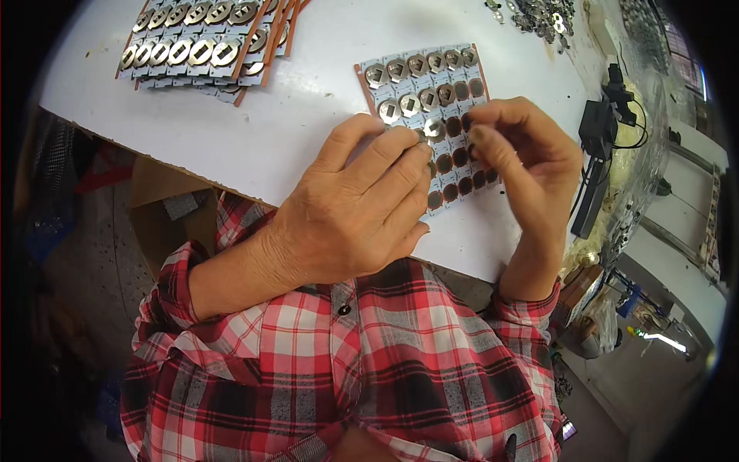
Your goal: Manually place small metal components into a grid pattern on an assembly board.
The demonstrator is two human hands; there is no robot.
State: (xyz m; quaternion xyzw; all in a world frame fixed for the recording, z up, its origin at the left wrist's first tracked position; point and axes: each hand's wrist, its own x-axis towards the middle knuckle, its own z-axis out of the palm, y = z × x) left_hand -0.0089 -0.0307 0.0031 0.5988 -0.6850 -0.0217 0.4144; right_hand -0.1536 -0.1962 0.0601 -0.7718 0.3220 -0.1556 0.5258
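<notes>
Panel flat on table, w/ metal clips, half-filled.

shirt: red, white and black plaid | sleeves: long, cuffs pushed up the forearms | front: dark button | left hand, right hand: bare, no gloves

The left hand covers the near-left corner of the panel of round sockets. Whatever its fingertips pinch there is hidden. Beyond the panel, the pile of metal parts is cut off by the frame's edge.
</notes>
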